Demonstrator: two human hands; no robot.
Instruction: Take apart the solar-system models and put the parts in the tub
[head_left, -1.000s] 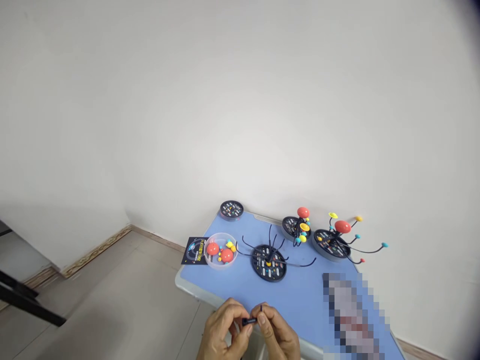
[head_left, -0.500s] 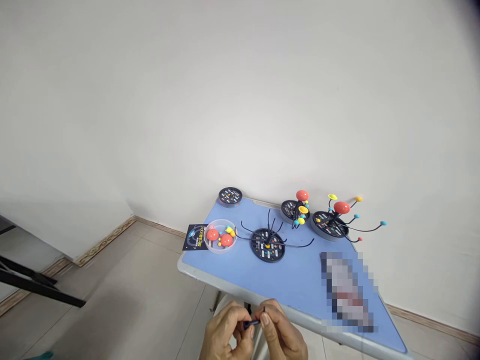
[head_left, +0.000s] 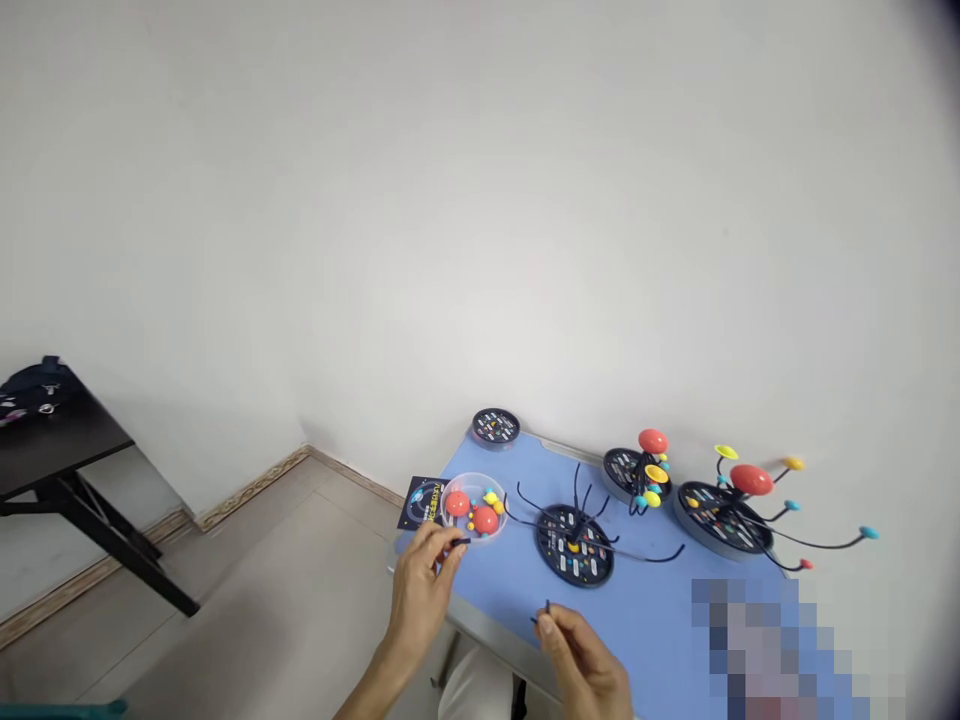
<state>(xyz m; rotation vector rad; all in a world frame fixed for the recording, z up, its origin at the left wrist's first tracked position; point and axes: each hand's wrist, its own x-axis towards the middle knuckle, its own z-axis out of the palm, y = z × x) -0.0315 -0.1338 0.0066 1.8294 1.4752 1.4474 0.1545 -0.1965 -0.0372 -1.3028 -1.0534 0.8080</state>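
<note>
From where I stand, both hands are out over a pale blue surface (head_left: 499,600), each pinched narrow around something small and black. The left hand (head_left: 421,582) has thumb and fingertips closed on a short black piece (head_left: 461,541), held just in front of the near side of a clear tub (head_left: 474,477); I can't tell whether it touches the rim. The right hand (head_left: 589,662), nearer and further right, pinches a thin black bit (head_left: 547,606) that pokes up past the fingertips. In the tub lie two red balls (head_left: 486,520) with smaller yellow, orange and blue ones. A dark printed card (head_left: 415,503) sits at the left edge, beside the tub and partly hidden by it. Right of the tub, a round black base (head_left: 556,560) lies with thin black wires fanning up and out from its middle, their ends bare. A round printed dish (head_left: 496,427) stands at the far left corner. Along the far right are two models on round bases, the smaller one (head_left: 628,468) with its wires bunched, the larger one (head_left: 751,480) with coloured balls spread wide.
</note>
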